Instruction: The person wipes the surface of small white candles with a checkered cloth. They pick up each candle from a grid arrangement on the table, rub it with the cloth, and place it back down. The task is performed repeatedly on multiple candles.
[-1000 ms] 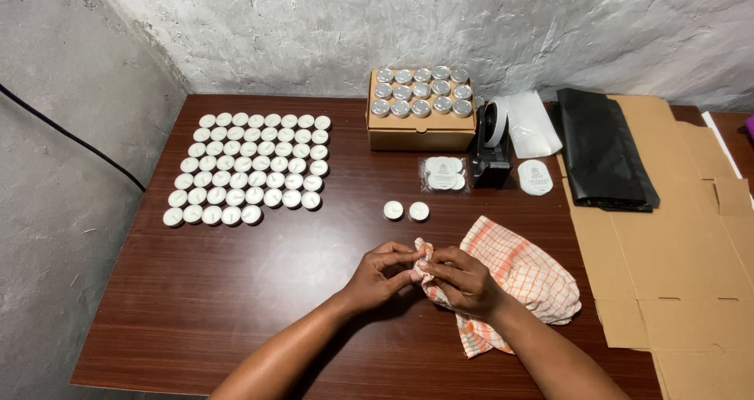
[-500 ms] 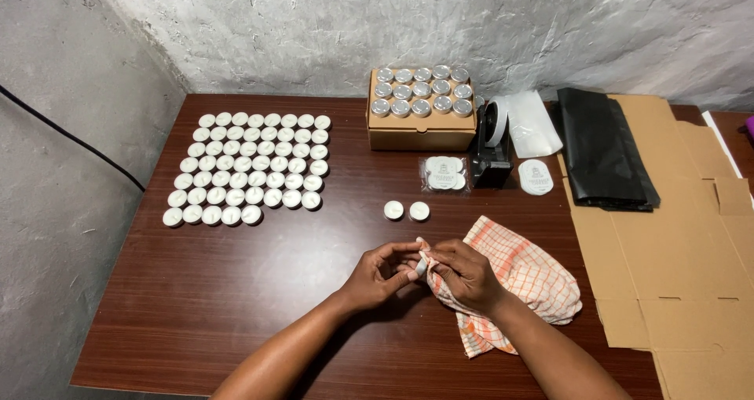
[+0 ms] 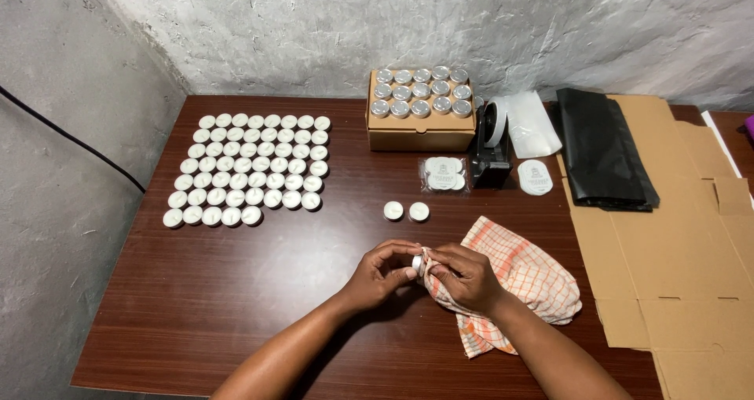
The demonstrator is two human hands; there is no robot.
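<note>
My left hand [image 3: 382, 273] holds a small white tealight candle [image 3: 416, 262] by its edge above the wooden table [image 3: 259, 282]. My right hand [image 3: 463, 276] presses a fold of an orange-and-white checked cloth [image 3: 526, 278] against that candle. The two hands meet near the table's middle front. Two loose tealights [image 3: 406, 211] lie just beyond the hands. A large grid of several white tealights [image 3: 250, 168] covers the left part of the table.
A cardboard box [image 3: 419, 113] of silver-cupped tealights stands at the back centre. Beside it are a black tape dispenser [image 3: 491, 144], a clear packet of round labels [image 3: 444, 174], a white bag [image 3: 532, 122], folded black plastic [image 3: 605, 144] and flat cardboard [image 3: 691, 243] at the right.
The hands have barely shifted; the fingers and the cloth fold have turned slightly around the candle. Everything else stays put.
</note>
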